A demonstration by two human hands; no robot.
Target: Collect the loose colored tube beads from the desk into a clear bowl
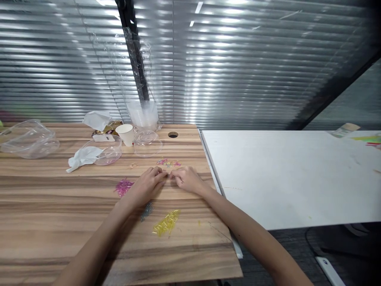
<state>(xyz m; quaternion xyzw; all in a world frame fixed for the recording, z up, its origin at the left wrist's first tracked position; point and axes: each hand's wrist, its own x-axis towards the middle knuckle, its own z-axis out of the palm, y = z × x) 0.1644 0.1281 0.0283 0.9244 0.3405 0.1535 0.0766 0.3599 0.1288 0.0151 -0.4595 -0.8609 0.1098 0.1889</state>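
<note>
Both hands rest low over the wooden table [74, 222], fingertips nearly meeting. My left hand [151, 182] has its fingers pinched together; what lies between them is too small to name. My right hand [184, 179] is also closed in a pinch, its contents hidden. Just beyond the fingertips lies a small mixed pile of pink, yellow and grey pieces [168, 162]. A pink pile [124, 186] sits left of my left hand. Partly under my left wrist is a grey-blue pile [147, 211], and a yellow pile [166, 223] lies nearer to me.
Toward the back stand a paper cup [126, 135], a stack of clear containers [144, 115] and a clear lid [148, 145]. A crumpled tissue [83, 157] touches a clear round dish [111, 153]. Clear packaging [29, 139] is far left. A white table [291, 174] adjoins at right.
</note>
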